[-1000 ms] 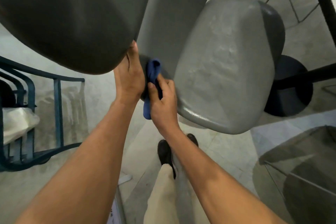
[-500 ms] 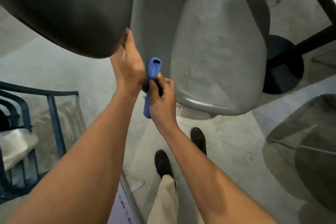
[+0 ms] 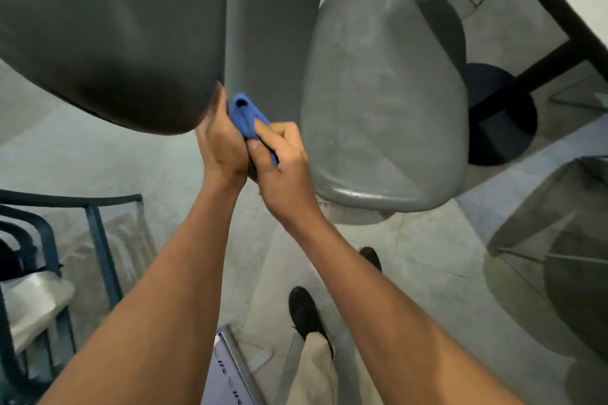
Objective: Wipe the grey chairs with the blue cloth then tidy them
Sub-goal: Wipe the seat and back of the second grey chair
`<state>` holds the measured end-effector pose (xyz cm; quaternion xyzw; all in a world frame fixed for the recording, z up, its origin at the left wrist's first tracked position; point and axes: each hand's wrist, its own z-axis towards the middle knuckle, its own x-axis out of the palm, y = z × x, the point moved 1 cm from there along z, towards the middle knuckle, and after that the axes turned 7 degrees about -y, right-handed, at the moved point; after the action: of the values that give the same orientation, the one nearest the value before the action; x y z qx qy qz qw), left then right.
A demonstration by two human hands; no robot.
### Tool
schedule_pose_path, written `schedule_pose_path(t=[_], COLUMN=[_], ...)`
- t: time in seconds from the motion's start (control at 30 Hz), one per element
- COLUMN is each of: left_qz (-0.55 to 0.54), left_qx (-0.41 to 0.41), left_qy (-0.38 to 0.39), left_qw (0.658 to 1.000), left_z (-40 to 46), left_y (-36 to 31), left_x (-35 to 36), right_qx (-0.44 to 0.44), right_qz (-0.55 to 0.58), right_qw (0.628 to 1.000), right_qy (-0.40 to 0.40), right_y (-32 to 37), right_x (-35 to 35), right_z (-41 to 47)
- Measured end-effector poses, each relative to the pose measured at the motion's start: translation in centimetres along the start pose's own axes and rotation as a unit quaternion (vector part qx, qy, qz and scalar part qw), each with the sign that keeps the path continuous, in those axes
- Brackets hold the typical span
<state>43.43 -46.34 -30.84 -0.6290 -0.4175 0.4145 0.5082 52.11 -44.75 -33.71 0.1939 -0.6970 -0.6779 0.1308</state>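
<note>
A grey chair is held up in front of me: its dark backrest (image 3: 108, 29) fills the upper left and its lighter seat (image 3: 385, 99) hangs at centre right, joined by a grey middle part (image 3: 273, 23). My left hand (image 3: 220, 145) reaches up under the backrest's lower edge, its fingers mostly hidden there. My right hand (image 3: 283, 161) pinches the bunched blue cloth (image 3: 245, 117), which lies against the chair between my two hands.
A blue metal rack (image 3: 49, 240) holding a whitish bag stands at the lower left. A black round table base (image 3: 500, 115) and black post are at the right. Another grey chair (image 3: 566, 240) shows at the right edge. My shoes (image 3: 304, 312) stand on the tiled floor.
The chair has swung left and down in view. My right hand has closed in against my left hand, and the cloth is bunched tighter at the backrest's edge.
</note>
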Motion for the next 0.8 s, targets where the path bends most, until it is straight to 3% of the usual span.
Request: schedule_pose_path(t=[0.2, 0.37, 0.47, 0.67, 0.8], left_qz=[-0.017, -0.025, -0.006, 0.027, 0.026], left_qx=[-0.005, -0.025, -0.006, 0.039, 0.049], left_qy=[-0.009, -0.037, -0.027, -0.031, -0.043], left_qw=[1.0, 0.999, 1.0, 0.998, 0.998], left_z=[-0.7, -0.5, -0.4, -0.8, -0.2], left_y=[-1.0, -1.2, -1.1, -0.7, 0.2], left_x=[0.8, 0.8, 0.8, 1.0, 0.7], right_qx=[0.074, 0.033, 0.02, 0.23, 0.235], right_qz=[-0.006, -0.007, -0.045, -0.043, -0.124], right_qw=[0.997, 0.997, 0.996, 0.97, 0.963], right_qy=[-0.016, -0.074, -0.075, -0.064, -0.044], right_y=[-2.5, 0.2, -1.5, -6.9, -10.6], right_x=[-1.2, 1.2, 1.2, 0.1, 0.6], right_z=[-3.1, 2.9, 1.3, 1.9, 6.3])
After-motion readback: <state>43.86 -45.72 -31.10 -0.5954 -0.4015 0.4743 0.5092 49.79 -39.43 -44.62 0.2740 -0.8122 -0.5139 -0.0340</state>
